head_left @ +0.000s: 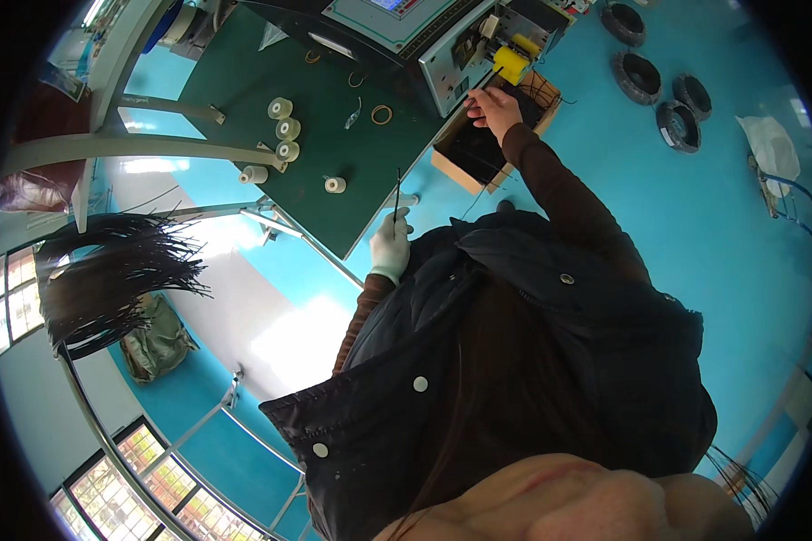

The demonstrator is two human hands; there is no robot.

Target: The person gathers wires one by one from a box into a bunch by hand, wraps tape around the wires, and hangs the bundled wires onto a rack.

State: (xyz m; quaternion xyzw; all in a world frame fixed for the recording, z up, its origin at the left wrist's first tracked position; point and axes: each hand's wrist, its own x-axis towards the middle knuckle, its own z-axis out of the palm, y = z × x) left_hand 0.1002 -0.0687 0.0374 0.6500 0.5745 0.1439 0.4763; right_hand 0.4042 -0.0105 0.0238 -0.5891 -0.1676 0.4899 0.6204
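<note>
My left hand (391, 246), in a white glove, is closed around a thin black cable (398, 191) whose end sticks up past the fingers. It is beside the near edge of the green-topped table (352, 212). Farther right, my bare right hand (496, 110) reaches to the front of a bench machine (451, 68). Its fingers are bent together just below the machine's yellow part (512, 63). A dark, thin piece shows by the fingertips; I cannot make out what they hold. Under that hand is an open cardboard box (465, 171) with black cables inside.
Several tape rolls (288, 129) and a yellow ring (382, 114) lie on the table. A thick bundle of black cables (117, 279) hangs on a rack at the left. Black cable coils (637, 77) rest on the blue floor at the right, near a white bag (769, 146).
</note>
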